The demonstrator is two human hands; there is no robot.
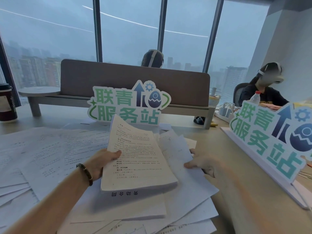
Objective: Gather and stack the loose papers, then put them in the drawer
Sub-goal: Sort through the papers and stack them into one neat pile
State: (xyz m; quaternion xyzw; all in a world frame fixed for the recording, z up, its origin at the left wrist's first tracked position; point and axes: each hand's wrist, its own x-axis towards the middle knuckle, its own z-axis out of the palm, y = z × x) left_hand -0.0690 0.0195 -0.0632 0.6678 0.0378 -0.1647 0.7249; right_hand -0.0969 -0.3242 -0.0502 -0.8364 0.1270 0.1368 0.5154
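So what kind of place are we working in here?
Most likely a high-rise shared office: tall windows over city towers, a desk with a divider screen, and another person seated at the next desk.

Desk (236,191) layout: loose papers (42,149) spread across left and centre. Gathered stack (136,159) sits above them at centre, left hand (101,162) on its left edge, right hand (206,164) just right of it on a sheet (177,149). 2 signs: centre sign (128,103) behind the stack, right sign (273,137) along the desk's right side. Cup (7,103) far left. Divider (135,81) behind centre sign; power strip (225,111) and bottle (255,97) far right.
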